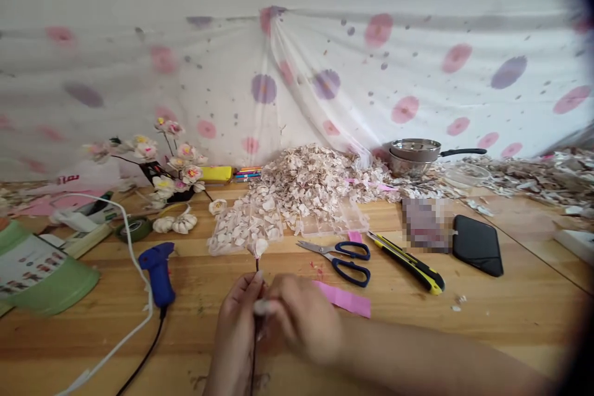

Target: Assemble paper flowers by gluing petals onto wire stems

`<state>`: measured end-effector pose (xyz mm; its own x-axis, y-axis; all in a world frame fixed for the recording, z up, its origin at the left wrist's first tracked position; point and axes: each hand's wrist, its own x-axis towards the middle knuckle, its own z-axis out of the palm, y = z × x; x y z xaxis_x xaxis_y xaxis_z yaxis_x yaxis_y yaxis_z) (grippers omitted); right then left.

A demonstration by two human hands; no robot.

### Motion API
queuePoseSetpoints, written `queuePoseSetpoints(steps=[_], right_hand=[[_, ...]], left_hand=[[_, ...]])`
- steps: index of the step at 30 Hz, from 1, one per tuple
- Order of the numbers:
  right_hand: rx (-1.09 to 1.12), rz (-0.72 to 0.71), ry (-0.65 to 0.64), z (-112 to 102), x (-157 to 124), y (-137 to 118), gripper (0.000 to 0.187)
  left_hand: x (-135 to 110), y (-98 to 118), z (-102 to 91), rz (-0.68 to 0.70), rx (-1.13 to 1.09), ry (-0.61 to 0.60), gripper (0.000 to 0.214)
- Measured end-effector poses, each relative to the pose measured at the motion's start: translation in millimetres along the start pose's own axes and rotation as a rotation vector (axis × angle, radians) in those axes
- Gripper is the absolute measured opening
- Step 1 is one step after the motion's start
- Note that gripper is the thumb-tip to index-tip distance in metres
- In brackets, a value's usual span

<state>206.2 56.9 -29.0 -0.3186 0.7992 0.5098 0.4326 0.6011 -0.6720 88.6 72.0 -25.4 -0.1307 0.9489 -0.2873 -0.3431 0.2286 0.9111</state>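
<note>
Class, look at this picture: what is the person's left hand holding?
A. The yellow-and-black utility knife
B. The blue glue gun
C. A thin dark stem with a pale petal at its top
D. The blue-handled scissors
C. The left hand is closed around a thin dark stem, which rises above the fingers to a pale petal.

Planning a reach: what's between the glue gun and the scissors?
Head view: a petal bud on a stem, held in the left hand, stands between the glue gun and the scissors.

The blurred right hand [301, 315] hides part of the stem [257, 265].
</note>
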Motion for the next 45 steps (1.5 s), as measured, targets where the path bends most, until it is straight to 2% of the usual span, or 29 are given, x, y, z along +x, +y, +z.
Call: queuePoseSetpoints(steps=[3,5,9,13,14,17,21,26,32,37,41,43,45], right_hand=[[0.183,0.254,0.195,-1,1,16,0.037],[0.317,0.374,0.288,0,0,26,0.037],[0.493,0.436,0.31,-3,1,31,0.04],[0.563,0.529,0.413,-5,6,23,0.043],[0.63,0.544,0.404,-4,7,21,0.043],[0.784,0.529,0.355,-1,8,19,0.04],[0.796,0.558,0.415,1,5,22,0.039],[0.874,0.503,0.388,4,2,20,0.04],[0.94,0.496,0.363,4,-2,24,0.038],[0.901,0.453,0.319,1,-3,27,0.036],[0.826,0.462,0.22,-11,-2,26,0.038],[0.685,0.48,0.227,-20,1,27,0.042],[0.606,0.534,0.302,-28,4,28,0.046]], left_hand=[[-7,7,12.9,0.033,-0.023,-0.057,0.046],[-9,8,21.0,0.04,-0.077,-0.096,0.046],[-9,1,31.2,0.01,-0.181,-0.113,0.048],[-9,-9,37.5,-0.06,-0.227,-0.156,0.046],[-8,-10,39.1,-0.057,-0.249,-0.161,0.046],[-7,-12,43.1,-0.045,-0.305,-0.158,0.045],[-5,-13,44.8,-0.025,-0.307,-0.172,0.038],[-5,-18,44.6,-0.018,-0.321,-0.211,0.039],[-6,-22,47.8,-0.044,-0.314,-0.19,0.04],[-8,-18,48.3,-0.045,-0.278,-0.166,0.038],[-12,-12,46.1,-0.031,-0.248,-0.157,0.032],[-13,-9,45.7,-0.054,-0.224,-0.186,0.03],[-15,-7,46.0,-0.084,-0.201,-0.239,0.029]])
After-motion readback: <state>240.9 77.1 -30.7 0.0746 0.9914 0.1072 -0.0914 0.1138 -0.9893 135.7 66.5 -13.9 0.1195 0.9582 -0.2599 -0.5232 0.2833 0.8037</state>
